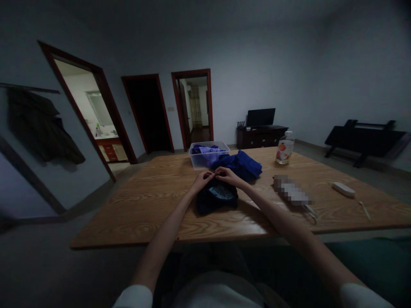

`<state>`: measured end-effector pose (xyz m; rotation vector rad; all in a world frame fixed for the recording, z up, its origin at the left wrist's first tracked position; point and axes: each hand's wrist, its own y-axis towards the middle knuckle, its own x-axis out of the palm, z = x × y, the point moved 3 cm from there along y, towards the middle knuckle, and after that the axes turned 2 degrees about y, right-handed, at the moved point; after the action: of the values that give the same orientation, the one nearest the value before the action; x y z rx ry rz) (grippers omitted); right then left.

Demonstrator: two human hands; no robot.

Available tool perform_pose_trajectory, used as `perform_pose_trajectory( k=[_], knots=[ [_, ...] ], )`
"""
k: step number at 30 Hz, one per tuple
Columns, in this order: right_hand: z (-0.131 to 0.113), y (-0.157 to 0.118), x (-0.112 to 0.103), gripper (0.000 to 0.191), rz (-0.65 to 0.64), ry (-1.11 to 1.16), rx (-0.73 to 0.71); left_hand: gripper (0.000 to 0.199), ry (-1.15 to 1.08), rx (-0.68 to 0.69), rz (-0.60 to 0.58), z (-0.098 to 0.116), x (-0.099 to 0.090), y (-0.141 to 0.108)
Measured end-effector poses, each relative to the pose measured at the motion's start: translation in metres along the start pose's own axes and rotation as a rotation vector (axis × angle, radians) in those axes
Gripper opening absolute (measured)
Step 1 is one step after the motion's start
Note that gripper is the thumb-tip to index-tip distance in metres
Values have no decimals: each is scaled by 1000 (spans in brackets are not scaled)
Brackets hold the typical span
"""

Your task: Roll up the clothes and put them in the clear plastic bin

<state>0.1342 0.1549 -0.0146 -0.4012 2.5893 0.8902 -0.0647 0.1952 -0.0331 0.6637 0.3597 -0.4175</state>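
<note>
A dark cloth item (218, 197) with a pale printed patch lies bunched on the wooden table. At its far edge, my left hand (204, 179) and my right hand (226, 175) are close together, fingers pinched on the dark cloth. Just behind my right hand is a blue cloth bundle (245, 166). Beyond my hands, a clear plastic bin (201, 161) holds purple and lavender cloth (208, 149). The exact part of the cloth between my fingertips is too small to make out.
On the table (135, 218), a clear bottle (284, 148) with a fruit label stands at the back right. A blurred-out item (293, 191) with a strap, a white case (343, 189) and a thin pale stick (364, 210) lie to the right.
</note>
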Motion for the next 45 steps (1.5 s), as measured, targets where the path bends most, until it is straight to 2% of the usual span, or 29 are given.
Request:
perform_pose_trajectory(
  k=[4,9,16,20,25,30,37,45],
  knots=[
    [-1,0,0,36,-5,-1,3,37,-27,13,-8,3,-1,-1],
    [-3,0,0,38,32,36,30,32,-50,23,55,5,-3,-1],
    [11,0,-1,42,25,70,121,29,-30,60,78,9,-3,-2],
    [14,1,-1,42,-3,81,98,30,-11,55,77,10,-2,-3],
    [5,1,-2,37,28,1,26,35,-9,31,101,7,-2,-3],
    [-3,-1,-2,34,28,-23,7,39,18,-8,25,7,-1,-2],
    [-6,-2,-2,36,12,6,30,38,-23,-6,4,8,-2,-2],
    [6,-1,-1,39,20,50,72,32,-34,37,79,10,-4,-1]
  ],
)
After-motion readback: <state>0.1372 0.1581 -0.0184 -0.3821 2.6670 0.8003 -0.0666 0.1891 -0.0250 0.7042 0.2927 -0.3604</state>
